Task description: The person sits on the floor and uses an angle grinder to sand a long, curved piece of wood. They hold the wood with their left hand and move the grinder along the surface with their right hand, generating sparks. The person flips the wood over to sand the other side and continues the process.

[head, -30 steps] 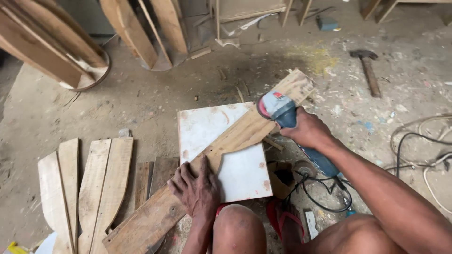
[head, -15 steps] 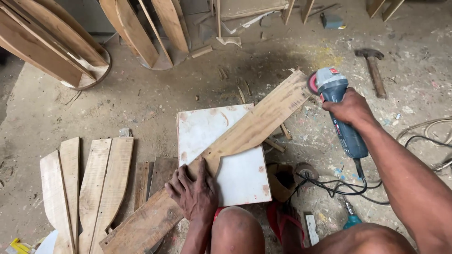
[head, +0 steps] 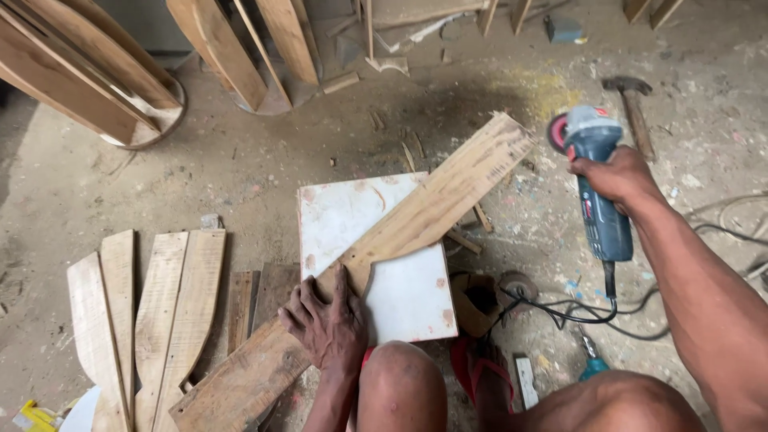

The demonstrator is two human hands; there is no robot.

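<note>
The left hand point(head: 326, 318) lies flat with fingers spread on the long wooden plank point(head: 376, 256), which rests diagonally across the white square board point(head: 404, 300) on the floor point(head: 160, 184). The right hand point(head: 620, 178) is closed around the blue angle grinder point(head: 596, 184), held in the air just beside the plank's far end. A hammer point(head: 632, 104) lies on the floor near it.

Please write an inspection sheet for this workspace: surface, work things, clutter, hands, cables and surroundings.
Surface: dusty concrete floor, wood chips scattered.
Job's things: long wooden plank lying diagonally across a white square tile; blue angle grinder held off the plank.
Clutter: hammer; cut curved slats lying at left.
Hands: left hand pressing flat on the plank; right hand gripping the grinder.
Cables: black cord looping from the grinder.
Surroundings: curved wooden pieces stacked at top.
</note>
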